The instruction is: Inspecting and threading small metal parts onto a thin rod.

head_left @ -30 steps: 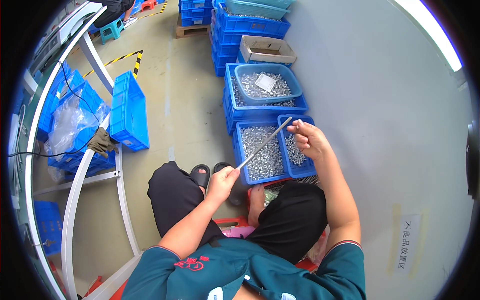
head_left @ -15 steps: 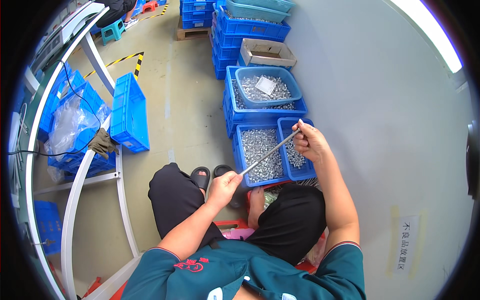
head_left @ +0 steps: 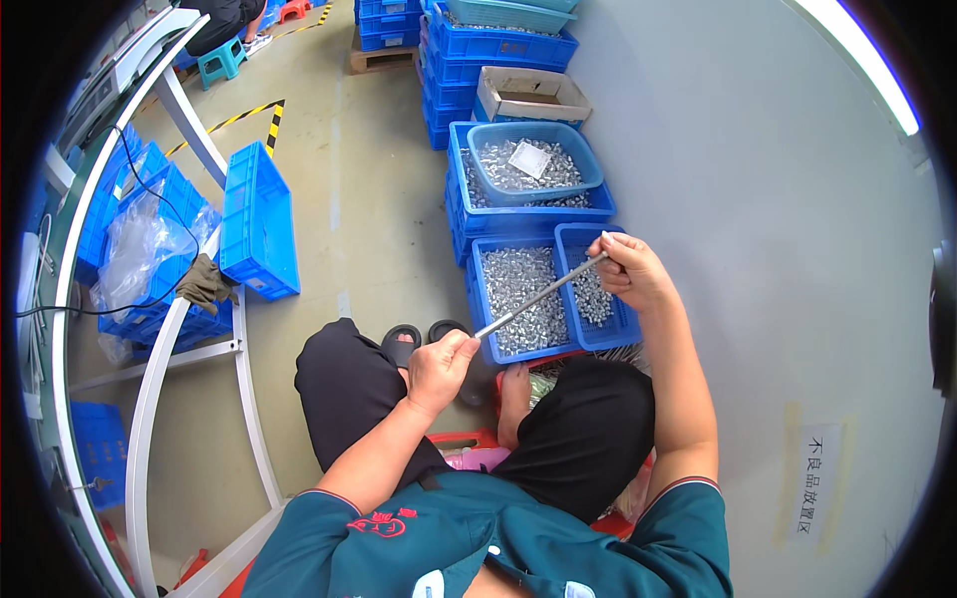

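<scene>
A thin grey metal rod (head_left: 538,298) slants up to the right between my hands. My left hand (head_left: 440,371) is closed round its lower end, with the thumb along it. At the upper end, my right hand (head_left: 632,271) pinches the rod between thumb and fingers. Beneath the rod sits a blue bin (head_left: 477,289) full of small silvery metal parts. Beside it, under my right hand, a narrower blue basket (head_left: 622,324) holds more of these parts. The tips of the rod are partly hidden by my fingers.
Behind stands a blue crate (head_left: 583,215) carrying a light-blue basket (head_left: 596,164) of metal parts. A white box (head_left: 528,108) and stacked crates lie farther back. The wall (head_left: 778,249) rises at right; a white-framed bench (head_left: 150,429) and an upended blue crate (head_left: 261,224) are at left.
Both hands and the rod have shifted slightly; my right hand is a little farther right and up, my left a little left. The grip on the rod looks the same.
</scene>
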Tool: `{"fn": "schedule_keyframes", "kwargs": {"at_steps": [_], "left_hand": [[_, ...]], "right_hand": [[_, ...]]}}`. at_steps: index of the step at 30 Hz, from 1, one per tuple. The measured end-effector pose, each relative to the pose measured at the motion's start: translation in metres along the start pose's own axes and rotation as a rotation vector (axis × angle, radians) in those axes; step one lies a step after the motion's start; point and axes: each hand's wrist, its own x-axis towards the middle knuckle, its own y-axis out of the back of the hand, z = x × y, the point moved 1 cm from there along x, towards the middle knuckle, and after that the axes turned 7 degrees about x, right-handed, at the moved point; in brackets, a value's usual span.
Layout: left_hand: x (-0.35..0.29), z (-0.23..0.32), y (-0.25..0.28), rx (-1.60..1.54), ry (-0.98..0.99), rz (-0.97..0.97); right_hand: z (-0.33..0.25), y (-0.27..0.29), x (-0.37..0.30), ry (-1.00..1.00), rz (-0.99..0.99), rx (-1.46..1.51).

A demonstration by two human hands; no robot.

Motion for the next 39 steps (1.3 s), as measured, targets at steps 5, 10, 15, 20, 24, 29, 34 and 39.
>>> {"fn": "schedule_keyframes", "kwargs": {"at_steps": [5, 10, 15, 20, 24, 29, 34, 39], "left_hand": [[0.003, -0.016, -0.020, -0.277, 0.101, -0.067], [0.008, -0.022, -0.026, -0.345, 0.178, -0.096], [0.007, -0.024, -0.026, -0.360, 0.180, -0.102], [0.002, -0.020, -0.022, -0.379, 0.195, -0.195], [0.000, -0.019, -0.023, -0.347, 0.171, -0.172], [-0.002, -0.017, -0.018, -0.322, 0.182, -0.180], [-0.002, -0.017, -0.022, -0.265, 0.189, -0.176], [0.002, -0.022, -0.028, -0.466, 0.171, -0.205]], "right_hand": [[0.016, -0.026, 0.007, -0.086, 0.041, -0.093], [0.025, -0.009, 0.007, -0.110, 0.058, 0.117], [0.023, 0.011, 0.013, 0.009, 0.154, 0.407], [0.016, 0.011, 0.014, 0.150, 0.256, 0.431], [0.016, 0.009, 0.015, 0.180, 0.264, 0.453], [0.016, 0.000, 0.013, 0.176, 0.174, 0.383], [0.012, -0.006, 0.014, 0.265, 0.188, 0.169], [0.006, -0.012, 0.014, 0.253, 0.038, 0.384]]}}
